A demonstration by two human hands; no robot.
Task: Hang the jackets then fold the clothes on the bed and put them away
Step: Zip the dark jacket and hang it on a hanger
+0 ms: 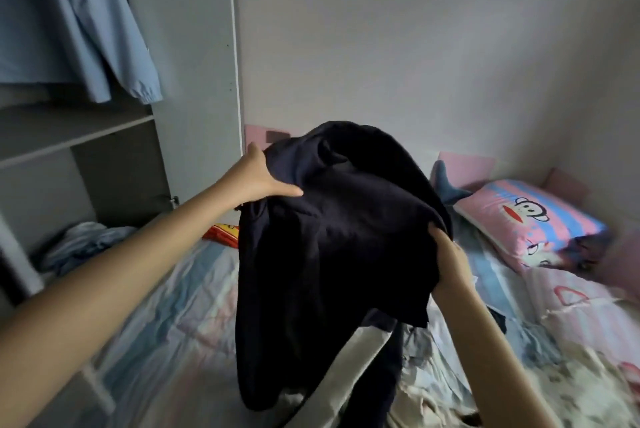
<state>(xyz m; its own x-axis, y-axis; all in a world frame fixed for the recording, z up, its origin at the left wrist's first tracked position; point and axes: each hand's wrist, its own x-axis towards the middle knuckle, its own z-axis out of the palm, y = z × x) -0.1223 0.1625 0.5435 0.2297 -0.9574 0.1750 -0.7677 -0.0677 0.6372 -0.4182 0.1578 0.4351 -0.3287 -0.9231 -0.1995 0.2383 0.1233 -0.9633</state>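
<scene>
A dark navy jacket (329,237) with a white stripe low down hangs in the air above the bed (180,306). My left hand (259,178) grips its upper left edge, thumb on top of the cloth. My right hand (450,261) grips its right edge, fingers tucked into the fabric. A light blue jacket (79,29) hangs inside the open wardrobe (194,64) at the upper left. More clothes (446,382) lie crumpled on the bed at the lower right, partly hidden by the dark jacket.
A pink and blue striped pillow (530,219) with a monkey print lies at the right by the wall. A blue plush toy (446,185) sits behind it. Folded bluish cloth (83,244) rests on a low wardrobe shelf. A red and yellow item (223,233) lies on the bed beside the wardrobe.
</scene>
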